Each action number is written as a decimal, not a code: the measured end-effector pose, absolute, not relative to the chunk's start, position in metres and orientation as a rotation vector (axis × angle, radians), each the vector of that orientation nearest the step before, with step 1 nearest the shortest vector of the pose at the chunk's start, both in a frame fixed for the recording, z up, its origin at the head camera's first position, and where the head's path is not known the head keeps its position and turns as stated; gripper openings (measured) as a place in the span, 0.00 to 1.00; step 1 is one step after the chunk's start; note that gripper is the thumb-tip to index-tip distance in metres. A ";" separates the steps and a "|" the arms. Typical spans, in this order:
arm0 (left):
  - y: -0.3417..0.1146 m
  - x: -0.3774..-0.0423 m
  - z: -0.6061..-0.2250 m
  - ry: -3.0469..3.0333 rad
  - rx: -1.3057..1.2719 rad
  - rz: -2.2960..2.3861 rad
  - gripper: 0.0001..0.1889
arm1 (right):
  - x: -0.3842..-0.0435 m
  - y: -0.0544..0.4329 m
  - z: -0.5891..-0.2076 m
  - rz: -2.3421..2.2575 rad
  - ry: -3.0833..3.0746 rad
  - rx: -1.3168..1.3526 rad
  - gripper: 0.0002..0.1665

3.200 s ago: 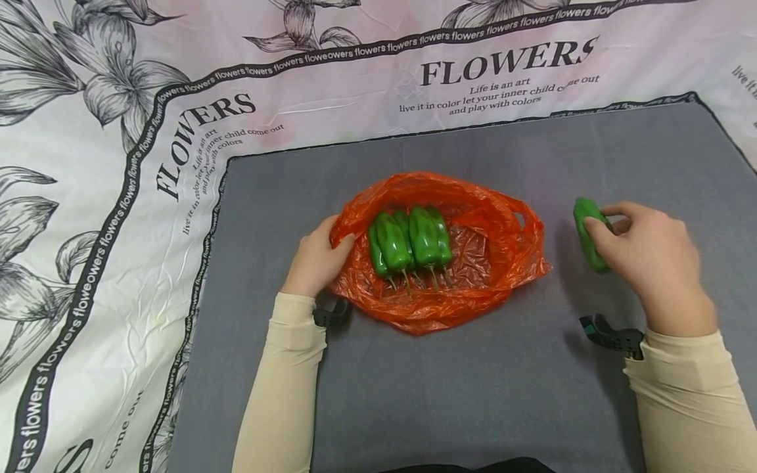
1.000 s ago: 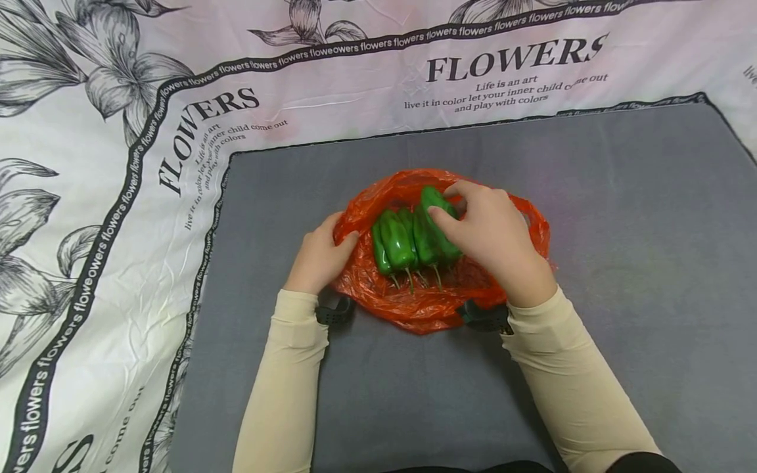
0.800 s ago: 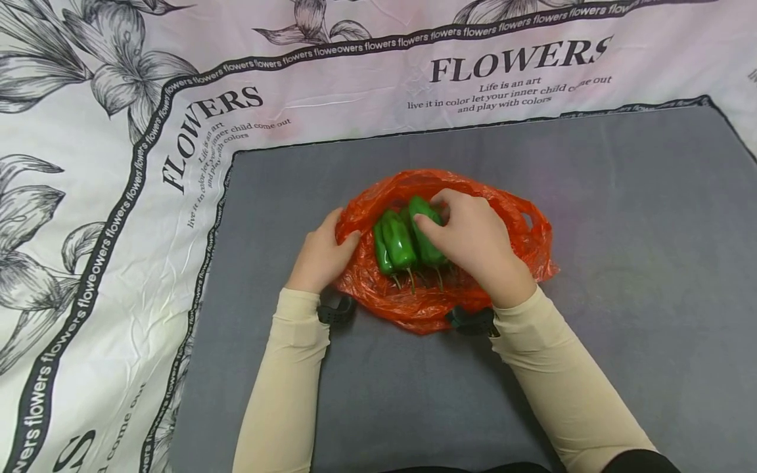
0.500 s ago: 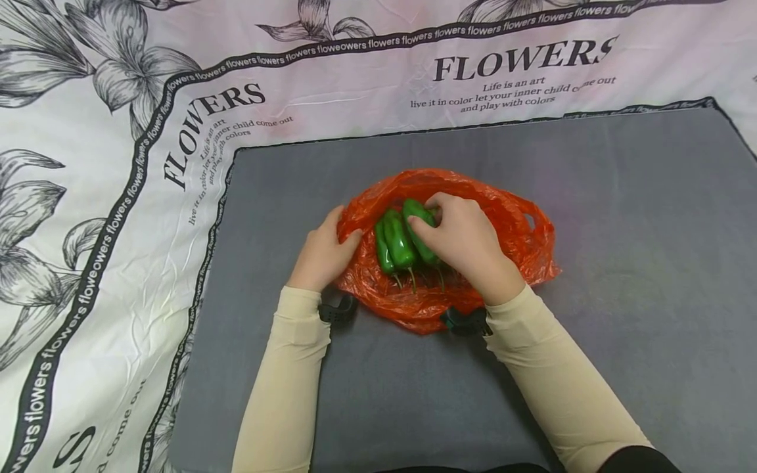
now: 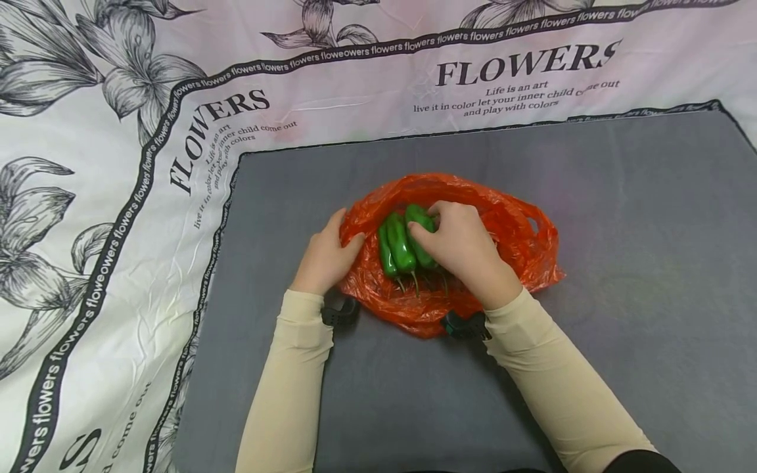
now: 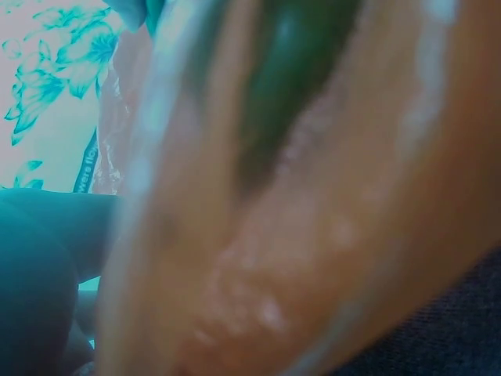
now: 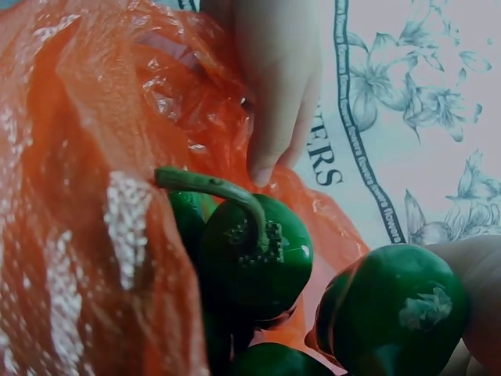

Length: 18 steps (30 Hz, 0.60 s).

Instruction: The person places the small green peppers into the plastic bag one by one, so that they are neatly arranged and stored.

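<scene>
An orange-red plastic bag (image 5: 514, 236) lies with its mouth spread, several green peppers (image 5: 399, 243) inside side by side, stems toward me. My left hand (image 5: 325, 259) grips its left rim, thumb on the inner side. The bag's film (image 6: 313, 290) fills the left wrist view, blurred, with green showing behind it. My right hand (image 5: 464, 246) is in the bag, pinching a green pepper (image 5: 418, 215) between thumb and fingers, close beside the others. In the right wrist view, the held pepper (image 7: 399, 309) appears at lower right, next to a pepper with a curved stem (image 7: 223, 186).
A grey mat or tabletop (image 5: 639, 282) lies under the bag, extending to the right and toward me. White flower-printed cloth (image 5: 367, 85) with black lettering borders it at the back and left. Dark wrist cameras (image 5: 464, 324) sit near the bag's front edge.
My right hand has brought the pepper from the bare mat on the right into the bag, then shifted it left against the others. My left hand has stayed on the rim.
</scene>
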<state>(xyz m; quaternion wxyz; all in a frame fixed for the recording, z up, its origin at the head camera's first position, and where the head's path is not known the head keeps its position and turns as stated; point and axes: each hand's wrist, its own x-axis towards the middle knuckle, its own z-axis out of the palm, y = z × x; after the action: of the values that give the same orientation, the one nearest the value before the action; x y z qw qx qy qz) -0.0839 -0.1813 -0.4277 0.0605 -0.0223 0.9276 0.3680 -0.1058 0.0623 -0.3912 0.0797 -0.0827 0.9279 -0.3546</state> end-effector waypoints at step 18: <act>-0.180 -0.084 -0.428 2.812 -0.067 1.103 0.37 | -0.108 0.061 -0.402 -1.065 2.827 -0.336 0.28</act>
<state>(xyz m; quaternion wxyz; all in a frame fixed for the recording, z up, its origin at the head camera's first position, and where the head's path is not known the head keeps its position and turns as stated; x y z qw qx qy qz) -0.0839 -0.1804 -0.4284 0.0604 -0.0221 0.9290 0.3643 -0.1082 0.0610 -0.4020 0.0510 -0.1103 0.9289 -0.3498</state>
